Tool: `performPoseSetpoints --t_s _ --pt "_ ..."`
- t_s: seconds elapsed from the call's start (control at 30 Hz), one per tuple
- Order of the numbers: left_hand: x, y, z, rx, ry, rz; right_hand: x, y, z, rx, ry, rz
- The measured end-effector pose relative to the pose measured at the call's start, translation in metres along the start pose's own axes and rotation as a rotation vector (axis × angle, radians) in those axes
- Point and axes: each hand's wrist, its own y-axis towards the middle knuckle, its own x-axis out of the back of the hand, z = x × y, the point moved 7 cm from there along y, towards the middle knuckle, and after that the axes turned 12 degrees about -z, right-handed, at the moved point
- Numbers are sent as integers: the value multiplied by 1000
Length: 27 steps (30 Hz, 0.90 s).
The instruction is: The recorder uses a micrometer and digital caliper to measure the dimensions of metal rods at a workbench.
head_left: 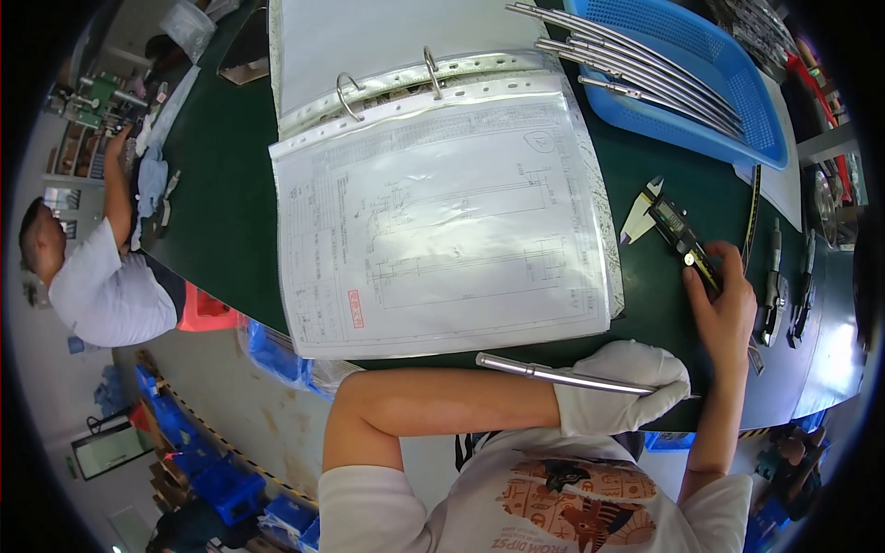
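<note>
A white glove covers my left hand (627, 385), which is closed round a shiny metal rod (562, 374) with a stepped end pointing left. My left forearm lies across the front of my body, near the table's front edge. To its right, my bare right hand (724, 300) grips a digital caliper (679, 235) by its dark end. The caliper rests on or just above the green table, its jaws pointing away from me beside the binder. An open ring binder (442, 230) with a technical drawing in a clear sleeve lies in the middle.
A blue basket (645, 124) at the far right holds several metal rods (645, 69). Two micrometer-like tools (772, 300) lie right of my right hand, near a yellow measuring tape (754, 217). Another person (111, 276) works at a machine on the left.
</note>
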Motion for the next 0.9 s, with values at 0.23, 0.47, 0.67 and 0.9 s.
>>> performPoseSetpoints --t_s 0.23,0.47,0.67,0.9 --pt "0 0 1 -25 31 -36 -1 -1 -1 50 39 -37" --pt "1 -1 -2 -29 32 -79 0 0 1 52 21 -29" --pt "0 0 -1 -26 64 -62 -1 0 -1 15 -3 -2" --pt "3 0 -2 -34 83 -67 1 1 2 25 -10 -6"
